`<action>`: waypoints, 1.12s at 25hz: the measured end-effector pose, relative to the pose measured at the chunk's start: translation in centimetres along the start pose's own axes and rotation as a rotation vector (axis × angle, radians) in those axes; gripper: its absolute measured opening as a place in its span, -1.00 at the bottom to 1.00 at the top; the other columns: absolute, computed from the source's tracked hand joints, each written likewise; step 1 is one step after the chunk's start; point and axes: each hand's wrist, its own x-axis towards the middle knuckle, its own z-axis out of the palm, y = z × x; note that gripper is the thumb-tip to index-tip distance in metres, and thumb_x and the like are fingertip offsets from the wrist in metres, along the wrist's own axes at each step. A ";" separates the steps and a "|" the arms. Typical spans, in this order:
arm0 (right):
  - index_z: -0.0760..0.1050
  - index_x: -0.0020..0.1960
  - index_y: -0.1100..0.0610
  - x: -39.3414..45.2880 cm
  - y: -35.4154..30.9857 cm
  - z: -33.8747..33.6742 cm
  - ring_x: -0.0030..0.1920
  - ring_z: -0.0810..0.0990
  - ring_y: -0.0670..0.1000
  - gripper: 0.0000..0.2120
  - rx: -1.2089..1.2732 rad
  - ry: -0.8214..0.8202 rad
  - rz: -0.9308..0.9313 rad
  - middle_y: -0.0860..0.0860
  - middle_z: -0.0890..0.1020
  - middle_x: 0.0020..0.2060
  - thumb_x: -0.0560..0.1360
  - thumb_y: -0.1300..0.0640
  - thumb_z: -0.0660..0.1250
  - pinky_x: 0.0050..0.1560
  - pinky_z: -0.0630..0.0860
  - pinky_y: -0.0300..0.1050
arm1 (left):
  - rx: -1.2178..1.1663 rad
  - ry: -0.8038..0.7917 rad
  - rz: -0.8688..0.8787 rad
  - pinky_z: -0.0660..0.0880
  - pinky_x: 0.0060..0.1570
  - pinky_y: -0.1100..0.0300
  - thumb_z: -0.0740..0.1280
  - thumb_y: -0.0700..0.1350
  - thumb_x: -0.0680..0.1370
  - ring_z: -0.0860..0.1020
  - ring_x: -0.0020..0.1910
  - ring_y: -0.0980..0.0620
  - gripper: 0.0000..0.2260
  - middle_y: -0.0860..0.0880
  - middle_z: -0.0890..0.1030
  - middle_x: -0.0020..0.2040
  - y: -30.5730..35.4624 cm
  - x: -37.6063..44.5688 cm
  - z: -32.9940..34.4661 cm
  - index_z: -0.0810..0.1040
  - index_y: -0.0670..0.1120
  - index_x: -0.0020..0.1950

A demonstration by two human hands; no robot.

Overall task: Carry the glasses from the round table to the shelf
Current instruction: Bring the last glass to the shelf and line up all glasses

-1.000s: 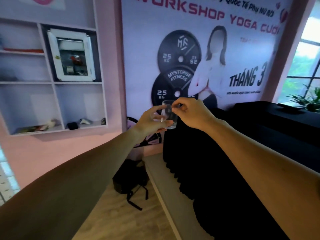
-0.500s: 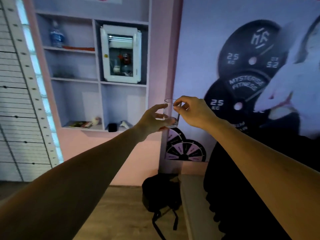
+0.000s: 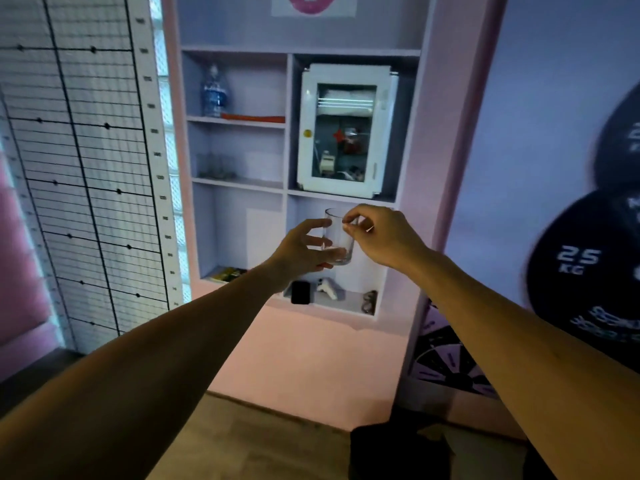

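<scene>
1. The clear glass tumbler (image 3: 337,237) is held upright in the air between both hands, in front of the lower right compartment of the wall shelf (image 3: 285,188).
2. The left hand (image 3: 304,251) cups the tumbler's lower part, its grip partly open with fingers spread around the side and base.
3. The right hand (image 3: 377,233) pinches the rim from the right, thumb and forefinger closed on the glass edge.
4. Behind the tumbler, the lower right compartment holds a black box (image 3: 300,292), a white gadget (image 3: 327,289) and a small metal item at its right edge.
5. Several glasses (image 3: 216,167) stand in the middle left compartment; a water bottle (image 3: 214,93) stands in the one above.
6. A white cabinet (image 3: 346,129) fills the upper right compartment.
</scene>
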 end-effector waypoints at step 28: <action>0.55 0.18 0.12 50.6 -0.6 31.0 0.08 0.64 0.08 -0.77 0.221 -0.122 -0.381 0.07 0.67 0.13 0.55 0.07 0.37 0.08 0.47 -0.19 | 0.202 0.526 0.071 0.53 -0.37 0.35 0.56 -0.15 0.38 0.64 -0.02 -0.10 -0.52 -0.11 0.60 0.13 -11.5 37.6 -34.4 0.45 -0.07 0.22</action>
